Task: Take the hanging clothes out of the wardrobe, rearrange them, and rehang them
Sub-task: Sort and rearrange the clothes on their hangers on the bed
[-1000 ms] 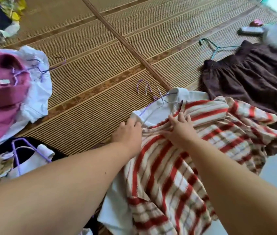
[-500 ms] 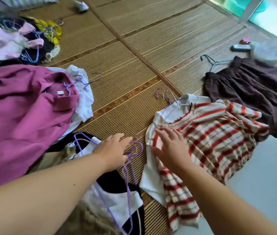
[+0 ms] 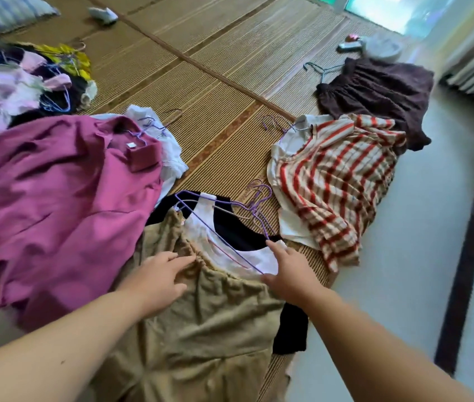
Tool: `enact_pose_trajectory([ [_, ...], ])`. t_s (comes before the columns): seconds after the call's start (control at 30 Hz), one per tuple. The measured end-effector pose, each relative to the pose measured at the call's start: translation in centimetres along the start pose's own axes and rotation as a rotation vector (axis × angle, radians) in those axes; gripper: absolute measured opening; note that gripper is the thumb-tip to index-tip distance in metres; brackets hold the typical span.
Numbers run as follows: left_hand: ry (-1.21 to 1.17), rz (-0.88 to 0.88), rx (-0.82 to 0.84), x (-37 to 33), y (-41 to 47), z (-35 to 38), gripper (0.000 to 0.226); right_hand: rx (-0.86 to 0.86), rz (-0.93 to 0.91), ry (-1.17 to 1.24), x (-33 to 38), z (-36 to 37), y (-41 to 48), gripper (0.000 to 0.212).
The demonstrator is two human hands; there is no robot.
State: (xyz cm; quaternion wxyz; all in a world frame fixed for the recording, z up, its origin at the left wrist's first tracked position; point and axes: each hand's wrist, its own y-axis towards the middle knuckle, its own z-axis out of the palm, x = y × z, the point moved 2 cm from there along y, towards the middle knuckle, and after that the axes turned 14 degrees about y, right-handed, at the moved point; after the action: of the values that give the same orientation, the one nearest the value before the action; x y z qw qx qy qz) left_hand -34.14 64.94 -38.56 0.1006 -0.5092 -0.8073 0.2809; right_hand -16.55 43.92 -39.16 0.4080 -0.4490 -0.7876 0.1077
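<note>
Hangers (image 3: 259,204) running diagonally, hooks pointing away, closest to right hand (image 3: 290,271) lying flat on white top (image 3: 230,250), left hand (image 3: 157,278) relaxed on tan pants (image 3: 201,329), gripping nothing

We find bare mat (image 3: 215,111) open between pink shirt (image 3: 55,198) and striped top (image 3: 340,175); hangers (image 3: 259,198) clutter its near end.

no readable text; the shirt tag (image 3: 131,145) is illegible.
</note>
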Motion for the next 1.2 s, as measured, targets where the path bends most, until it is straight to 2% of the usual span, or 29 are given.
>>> enact_pose_trajectory([
  [0.1, -0.010, 0.009, 0.053, 0.4, 0.6, 3.5, 0.065, 0.019, 0.096, 0.023, -1.9, 2.8, 0.5, 0.081],
  [0.2, -0.022, 0.033, 0.108, -0.1, 2.4, 7.1, 0.069, -0.034, 0.160, 0.062, -3.8, 4.3, 2.7, 0.079],
  [0.33, -0.012, 0.041, 0.171, -0.9, 5.5, 10.8, 0.074, -0.059, 0.223, 0.118, -6.4, 5.8, 5.7, 0.071],
  [0.47, 0.063, 0.030, 0.243, -1.5, 7.1, 13.5, 0.080, -0.203, 0.174, 0.106, -8.0, 6.7, 7.3, 0.047],
  [0.53, 0.081, 0.013, 0.244, -1.7, 7.2, 13.9, 0.082, -0.262, 0.165, 0.165, -7.9, 6.6, 7.4, 0.032],
  [0.6, 0.037, 0.004, 0.242, -1.7, 7.1, 13.4, 0.080, -0.309, 0.189, 0.286, -7.6, 6.3, 7.0, 0.027],
  [0.7, 0.004, -0.017, 0.161, -1.4, 6.9, 10.9, 0.077, -0.404, 0.194, 0.516, -6.7, 5.4, 5.0, 0.023],
  [0.77, 0.008, -0.049, 0.049, -1.1, 6.7, 8.0, 0.075, -0.429, 0.093, 0.586, -5.6, 4.5, 2.8, 0.016],
  [0.87, -0.007, -0.106, -0.193, -0.7, 5.6, 2.1, 0.072, -0.399, -0.108, 0.605, -3.3, 2.8, -0.8, 0.027],
  [0.97, 0.000, -0.145, -0.410, 0.4, 3.6, -4.1, 0.077, -0.361, -0.201, 0.572, -1.3, 0.6, -3.7, 0.032],
  [1.07, 0.005, -0.199, -0.378, 1.7, 1.1, -9.0, 0.082, -0.282, -0.186, 0.583, 0.4, -1.7, -6.1, 0.032],
  [1.2, 0.122, -0.161, -0.211, 2.0, -2.3, -13.4, 0.055, -0.226, -0.166, 0.635, 2.1, -4.4, -9.3, 0.034],
])
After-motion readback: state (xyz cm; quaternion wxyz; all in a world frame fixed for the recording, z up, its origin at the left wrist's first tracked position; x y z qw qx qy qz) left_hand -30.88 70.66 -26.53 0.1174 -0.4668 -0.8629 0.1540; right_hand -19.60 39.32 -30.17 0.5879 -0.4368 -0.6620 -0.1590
